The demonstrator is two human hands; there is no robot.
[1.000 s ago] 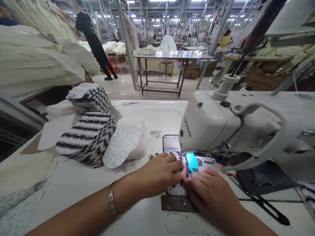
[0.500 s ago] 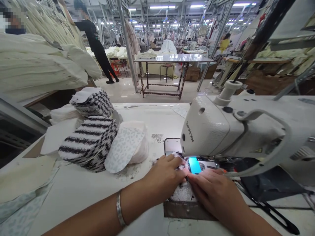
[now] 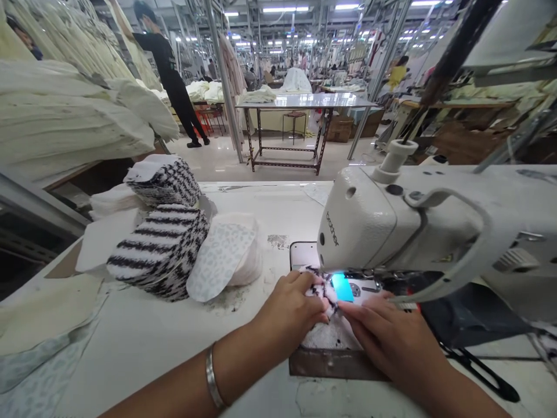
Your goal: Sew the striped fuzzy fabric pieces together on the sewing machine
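A piece of fuzzy black-and-white fabric (image 3: 322,289) lies at the needle area of a white sewing machine (image 3: 369,215). My left hand (image 3: 291,307) has its fingers bent over this fabric, with thumb and fingertips closed on it. On the right edge of the same piece rests the index fingertip of my right hand (image 3: 387,325); its fingers are stretched out and somewhat apart, lying near the machine bed. A bright blue-lit patch (image 3: 343,287) shows on the bed between the hands. The fabric's underside and part of its far end are hidden by my left hand and the machine head.
Bundles of striped fuzzy pieces (image 3: 161,249) stand left, beside a stack topped by a pale spotted piece (image 3: 221,255). Black scissors-like handles (image 3: 487,371) lie right. Pale cloth (image 3: 39,337) covers the table's left corner. A person in black (image 3: 167,75) stands beyond, near a metal-framed table (image 3: 304,101).
My right hand has shifted slightly right, away from my left thumb, so more of the fuzzy fabric shows between the hands. My left hand stays on the fabric. The view has moved slightly.
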